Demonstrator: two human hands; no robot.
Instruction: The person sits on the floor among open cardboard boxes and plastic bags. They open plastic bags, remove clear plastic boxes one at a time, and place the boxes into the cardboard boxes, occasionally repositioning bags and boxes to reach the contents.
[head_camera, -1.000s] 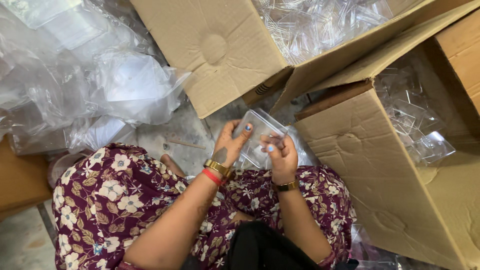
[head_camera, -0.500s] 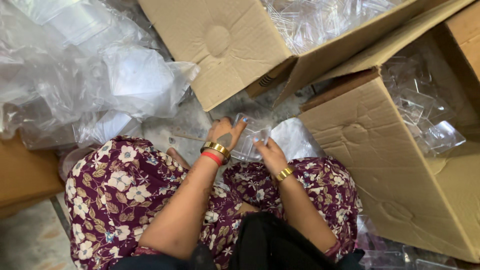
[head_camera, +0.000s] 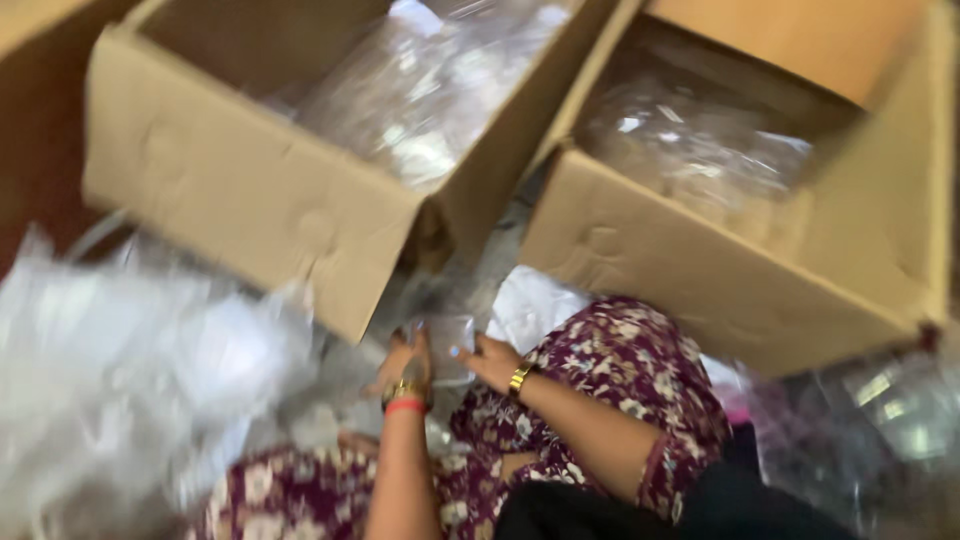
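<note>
Clear plastic container (head_camera: 442, 345) sat clasped between the left hand (head_camera: 403, 362) and right hand (head_camera: 487, 357) above the lap, both cardboard boxes (head_camera: 260, 190) already holding similar pieces, loose plastic (head_camera: 130, 390) remaining alongside.

Head view, blurred. The left hand (head_camera: 405, 365) and right hand (head_camera: 487, 358) hold a small clear plastic container (head_camera: 445, 345) between them, low over the lap. Two open cardboard boxes (head_camera: 270, 190) (head_camera: 730, 250) containing clear plastic items stand beyond. Crumpled plastic bags (head_camera: 130, 390) lie at left.
</note>
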